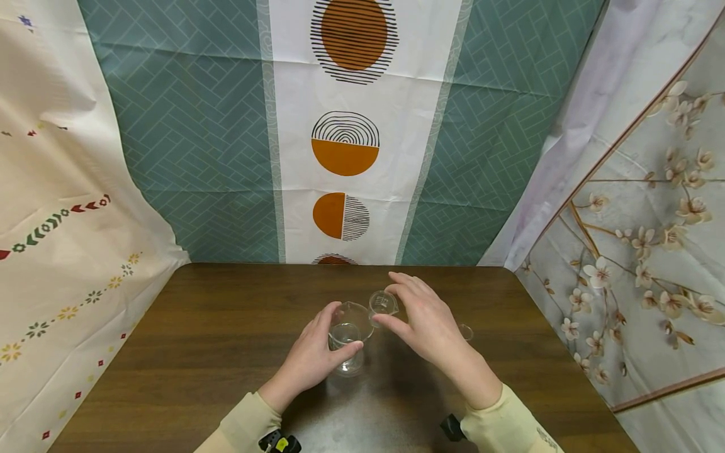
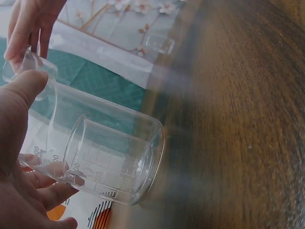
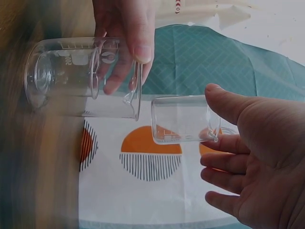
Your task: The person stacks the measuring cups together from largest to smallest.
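A large clear glass beaker [image 3: 114, 107] with printed graduations stands upright on the table. Inside its lower part sits a medium beaker [image 2: 109, 152]. My left hand [image 1: 314, 349] grips the large beaker near its rim, thumb on one side and fingers curled round the other. Just right of that rim, my right hand [image 1: 421, 318] pinches a small glass beaker [image 3: 178, 119] by its upper edge between thumb and fingers. The small beaker is held upright above the table, its base about level with the large beaker's rim.
Another small glass beaker [image 2: 159, 44] stands on the brown wooden table [image 1: 226, 321], partly behind my right wrist in the head view. Patterned cloth [image 1: 209, 126] hangs along the back edge, with more cloth at both sides.
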The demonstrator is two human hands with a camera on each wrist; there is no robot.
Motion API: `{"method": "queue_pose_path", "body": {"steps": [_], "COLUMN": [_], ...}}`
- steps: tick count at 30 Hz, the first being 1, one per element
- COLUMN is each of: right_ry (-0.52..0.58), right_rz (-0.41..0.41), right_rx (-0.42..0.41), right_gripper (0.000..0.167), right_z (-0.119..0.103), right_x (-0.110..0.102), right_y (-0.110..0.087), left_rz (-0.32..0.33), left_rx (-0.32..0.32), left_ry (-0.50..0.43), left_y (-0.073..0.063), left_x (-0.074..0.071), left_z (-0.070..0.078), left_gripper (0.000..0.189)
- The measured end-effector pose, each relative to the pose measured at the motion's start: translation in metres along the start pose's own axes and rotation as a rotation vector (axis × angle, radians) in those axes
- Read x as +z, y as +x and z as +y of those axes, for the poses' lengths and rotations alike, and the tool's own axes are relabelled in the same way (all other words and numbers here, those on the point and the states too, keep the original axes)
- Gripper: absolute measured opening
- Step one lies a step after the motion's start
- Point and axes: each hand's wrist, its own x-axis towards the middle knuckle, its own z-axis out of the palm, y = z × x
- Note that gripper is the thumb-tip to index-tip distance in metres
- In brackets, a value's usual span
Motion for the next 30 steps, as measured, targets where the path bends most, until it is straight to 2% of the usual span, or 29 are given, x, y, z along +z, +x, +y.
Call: {"method": "queue_pose_path", "body": {"steps": [15,30], "right_ry": [0.022,0.029], "right_rz": [-0.015,-0.051], "right_rx": [-0.012,-0.002], "right_gripper": [0.055,0.052], "right_z": [-0.008,-0.013], "right_x": [0.004,0.011], "right_y": [0.006,0.010], "left_rz": [-0.006,0.001], "left_rx": [-0.009,0.009], "left_ry": [-0.002,0.005], "left_y": [0.000,-0.001], "left_x": [0.000,-0.001], "left_z": [0.000,0.001], "left_gripper": [0.092,0.093]}}
